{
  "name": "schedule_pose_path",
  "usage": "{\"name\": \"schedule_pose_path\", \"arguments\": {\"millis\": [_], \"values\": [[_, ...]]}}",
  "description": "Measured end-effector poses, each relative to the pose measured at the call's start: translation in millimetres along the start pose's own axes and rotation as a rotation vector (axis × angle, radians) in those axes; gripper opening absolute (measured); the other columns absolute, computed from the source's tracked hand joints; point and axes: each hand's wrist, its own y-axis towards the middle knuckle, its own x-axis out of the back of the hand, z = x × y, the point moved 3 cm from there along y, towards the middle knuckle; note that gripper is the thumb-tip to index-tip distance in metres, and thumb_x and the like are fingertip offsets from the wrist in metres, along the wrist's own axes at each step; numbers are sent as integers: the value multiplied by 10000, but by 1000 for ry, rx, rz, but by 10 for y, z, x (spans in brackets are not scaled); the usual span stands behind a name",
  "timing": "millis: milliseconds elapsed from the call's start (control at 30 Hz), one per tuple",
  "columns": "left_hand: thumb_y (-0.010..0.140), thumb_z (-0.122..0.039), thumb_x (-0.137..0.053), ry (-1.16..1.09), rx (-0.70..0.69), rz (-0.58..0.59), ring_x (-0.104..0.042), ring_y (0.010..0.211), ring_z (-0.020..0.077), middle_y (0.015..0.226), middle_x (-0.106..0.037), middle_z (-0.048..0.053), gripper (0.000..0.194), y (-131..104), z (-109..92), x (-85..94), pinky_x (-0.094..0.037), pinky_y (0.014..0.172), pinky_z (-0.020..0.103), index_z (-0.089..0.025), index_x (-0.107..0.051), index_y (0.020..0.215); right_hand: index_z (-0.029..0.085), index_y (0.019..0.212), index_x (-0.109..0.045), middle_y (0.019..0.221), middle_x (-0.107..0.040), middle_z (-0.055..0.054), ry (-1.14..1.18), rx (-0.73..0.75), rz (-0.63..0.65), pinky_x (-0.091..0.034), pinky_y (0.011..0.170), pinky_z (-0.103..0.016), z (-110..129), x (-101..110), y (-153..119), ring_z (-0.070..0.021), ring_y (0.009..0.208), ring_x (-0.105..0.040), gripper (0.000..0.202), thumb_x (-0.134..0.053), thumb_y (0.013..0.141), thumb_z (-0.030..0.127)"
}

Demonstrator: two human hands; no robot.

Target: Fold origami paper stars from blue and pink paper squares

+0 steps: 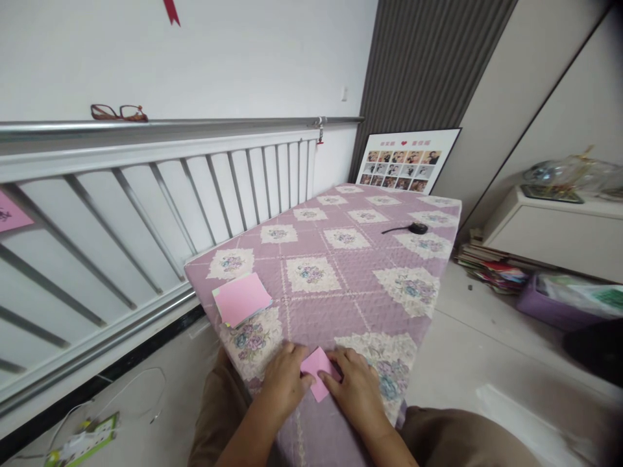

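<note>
A small folded piece of pink paper (318, 367) lies flat on the floral tablecloth at the near end of the table, turned so a corner points away from me. My left hand (287, 376) grips its left corner, the thumb along the edge. From the other side, my right hand (354, 383) has its thumb pressed on top of the paper and its fingers curled at the right edge. Parts of the paper are hidden under both hands. Ahead and to the left rests a stack of paper (242, 299) with a pink sheet on top.
A purple patterned tablecloth (331, 311) covers the table. Farther back sits a black, round object with a strap (417, 228). The railing (243, 188) borders the left side, with eyeglasses (119, 113) on its ledge. A power strip (82, 444) lies on the floor; a purple bin (549, 308) stands right.
</note>
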Motion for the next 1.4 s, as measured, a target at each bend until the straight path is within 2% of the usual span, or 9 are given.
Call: {"name": "schedule_pose_path", "arguments": {"millis": [300,633,800,1167,1400], "values": [[694,-254,-640,-12,-103,65,-508,1016,215,1064,-549,34,455,122,-40,60,-395,884,288,-295,-592,1145,313,976,-642,995,-627,-9,48,3,14,-338,810,-379,-13,13,-5,-240,971,-542,214,-629,764,336],[707,-259,-646,-21,-120,31,-484,1049,206,1093,-539,25,429,64,-38,70,-368,914,278,-283,-575,1129,311,995,-628,995,-625,-3,45,26,6,-338,806,-362,-40,-12,-8,-229,975,-545,228,-617,771,357],[705,-262,-636,-2,-99,40,-488,1042,218,1101,-539,39,484,71,-51,79,-374,912,290,-275,-545,1181,315,1017,-637,1013,-622,-10,33,27,7,-344,807,-366,-42,-12,-10,-233,989,-545,251,-608,772,365],[724,-245,-634,-10,-118,42,-475,1062,209,1093,-537,20,438,56,-73,93,-366,923,291,-299,-558,1152,307,1045,-634,1008,-622,-26,51,36,2,-344,812,-371,-30,1,-11,-242,985,-545,277,-594,774,353],[721,-247,-654,5,-98,28,-485,1024,190,1050,-533,10,291,50,-54,69,-363,881,277,-246,-552,994,281,941,-627,944,-617,-12,65,59,-16,-324,788,-358,-14,12,-27,-230,944,-543,166,-589,786,324]]}}
